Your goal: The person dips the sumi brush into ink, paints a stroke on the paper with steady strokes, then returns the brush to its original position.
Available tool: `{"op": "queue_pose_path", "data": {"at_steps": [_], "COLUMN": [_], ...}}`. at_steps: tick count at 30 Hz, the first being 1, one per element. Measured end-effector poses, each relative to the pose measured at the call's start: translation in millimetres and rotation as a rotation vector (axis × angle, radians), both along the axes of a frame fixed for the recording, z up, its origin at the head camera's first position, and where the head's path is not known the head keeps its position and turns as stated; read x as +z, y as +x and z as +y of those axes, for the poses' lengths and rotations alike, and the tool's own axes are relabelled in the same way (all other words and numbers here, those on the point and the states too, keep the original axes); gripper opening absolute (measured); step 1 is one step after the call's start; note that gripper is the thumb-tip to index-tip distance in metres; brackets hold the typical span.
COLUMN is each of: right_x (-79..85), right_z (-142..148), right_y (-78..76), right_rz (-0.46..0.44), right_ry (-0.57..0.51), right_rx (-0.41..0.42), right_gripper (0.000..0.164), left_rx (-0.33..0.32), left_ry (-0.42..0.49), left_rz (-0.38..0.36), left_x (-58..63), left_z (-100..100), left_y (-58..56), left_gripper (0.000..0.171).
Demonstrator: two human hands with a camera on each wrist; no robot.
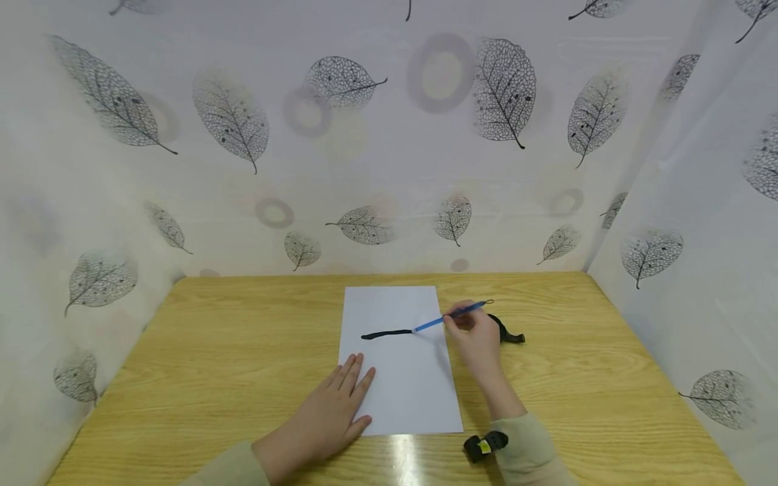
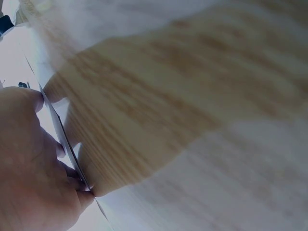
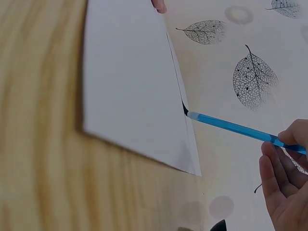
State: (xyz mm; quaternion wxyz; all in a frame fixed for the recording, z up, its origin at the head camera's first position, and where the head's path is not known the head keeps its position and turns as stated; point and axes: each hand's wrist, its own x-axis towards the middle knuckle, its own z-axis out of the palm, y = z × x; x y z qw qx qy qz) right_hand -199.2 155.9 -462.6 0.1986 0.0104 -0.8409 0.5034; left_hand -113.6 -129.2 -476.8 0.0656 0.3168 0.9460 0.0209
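A white sheet of paper (image 1: 407, 385) lies on the wooden table with a thick black stroke (image 1: 385, 333) running across its upper half. My right hand (image 1: 479, 343) pinches a blue-handled brush (image 3: 231, 126) between thumb and fingers. Its dark, wet-looking tip meets the paper at the right end of the stroke, and the handle slants up to the right, ending in a small loop. Spread flat, my left hand (image 1: 331, 413) rests on the lower left edge of the sheet. In the left wrist view its fingers (image 2: 45, 144) lie along the paper's edge.
Partly hidden behind my right hand, a black object (image 1: 513, 337) sits on the table (image 1: 231, 351) right of the paper. A black wrist device (image 1: 485, 445) is at my right sleeve. Leaf-patterned white sheeting (image 1: 389, 169) stands behind the table and along both sides.
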Motion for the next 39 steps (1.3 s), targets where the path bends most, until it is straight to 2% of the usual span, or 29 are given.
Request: {"op": "queue_pose_path", "data": {"at_steps": [7, 17, 28, 32, 39], "right_x": [1.4, 3.0, 5.2, 6.5, 8.9], "right_z": [8, 14, 14, 13, 14], "right_y": [2.5, 5.5, 9.0, 10.5, 11.2], "right_rz": [-0.012, -0.02, 0.064, 0.082, 0.011], "right_ry": [0.052, 0.061, 0.184, 0.199, 0.158], "right_rx": [-0.011, -0.017, -0.03, -0.026, -0.041], "right_gripper": [0.009, 0.009, 0.009, 0.008, 0.005], "left_rx": [-0.001, -0.006, 0.003, 0.006, 0.006], "left_ry": [0.006, 0.003, 0.006, 0.008, 0.026], "left_rz": [0.009, 0.022, 0.004, -0.003, -0.014], "left_x": [0.1, -1.1, -2.2, -3.3, -2.4], "left_z": [0, -1, -1, -1, -1], "left_y": [0.4, 0.0, -0.8, -1.1, 0.4], "left_gripper": [0.075, 0.074, 0.074, 0.074, 0.074]}}
